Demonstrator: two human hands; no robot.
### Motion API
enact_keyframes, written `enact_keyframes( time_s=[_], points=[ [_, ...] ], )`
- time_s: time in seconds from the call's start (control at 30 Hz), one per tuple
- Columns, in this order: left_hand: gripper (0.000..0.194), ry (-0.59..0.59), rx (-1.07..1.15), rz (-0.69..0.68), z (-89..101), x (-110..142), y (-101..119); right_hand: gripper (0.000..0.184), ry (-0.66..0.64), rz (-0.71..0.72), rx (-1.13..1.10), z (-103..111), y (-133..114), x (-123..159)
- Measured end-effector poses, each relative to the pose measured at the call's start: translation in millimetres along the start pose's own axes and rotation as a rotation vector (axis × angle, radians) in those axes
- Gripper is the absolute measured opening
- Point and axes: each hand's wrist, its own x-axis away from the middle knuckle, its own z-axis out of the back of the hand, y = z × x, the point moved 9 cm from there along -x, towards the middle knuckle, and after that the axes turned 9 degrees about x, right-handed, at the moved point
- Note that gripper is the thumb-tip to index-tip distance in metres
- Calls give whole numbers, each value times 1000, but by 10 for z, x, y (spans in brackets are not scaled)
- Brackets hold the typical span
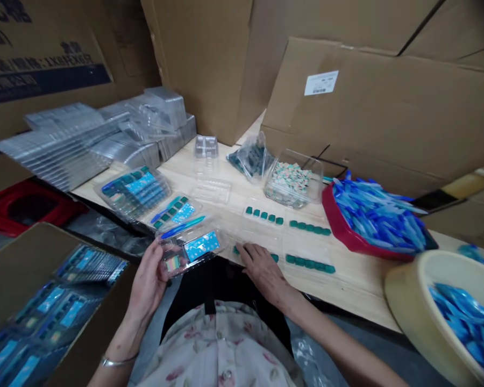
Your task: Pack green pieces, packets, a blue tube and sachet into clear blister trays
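Note:
My left hand [148,280] grips a clear plastic blister pack [191,248] at its near end; the pack holds a blue pen, a light blue card and a small pastel piece. My right hand [262,267] lies on the wooden table [358,279] with fingers stretched over small green blocks [275,258] in a clear tray. More rows of green blocks [310,263] sit in clear trays just right of it.
Filled packs [135,191] and stacks of empty clear trays [68,142] lie left. A bag of green pieces [252,158], a tub of pastel pieces [292,180], a red bin of blue pens [377,215] and a cream bowl [423,317] stand right. Cardboard boxes [387,118] wall the back.

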Motion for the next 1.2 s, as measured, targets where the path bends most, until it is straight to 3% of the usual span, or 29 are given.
enact_keyframes(
  time_s=[0.13, 0.23, 0.43, 0.57, 0.7, 0.77, 0.87, 1.0, 1.1, 1.2],
  points=[
    [45, 47, 2, -39, 108, 29, -40, 50, 45, 16, -36, 86, -18, 6],
    [45, 60, 11, -40, 159, 63, -135, 49, 112, 21, -93, 249, 64, 42],
    [51, -39, 40, 51, -8, 87, -466, 42, 242, -17, -509, 867, 439, 48],
    [50, -142, 76, 111, -242, 90, -627, 33, 140, -50, -892, 1042, 508, -237],
    [45, -206, 116, 177, -372, 114, -708, 39, -80, 53, -1309, 872, 287, -616],
    [45, -233, 134, 206, -396, 126, -714, 41, -232, 114, -1412, 732, 177, -790],
    [52, -247, 176, 243, -410, 135, -695, 37, -452, 263, -1312, 554, 21, -1031],
    [60, -247, 173, 277, -442, 138, -678, 35, -572, 563, -916, 410, -273, -1301],
    [52, -253, 100, 270, -461, 132, -692, 40, -540, 701, -689, 351, -492, -1422],
    [50, -210, 27, 227, -411, 97, -709, 45, -324, 675, -519, 403, -482, -1464]
  ],
)
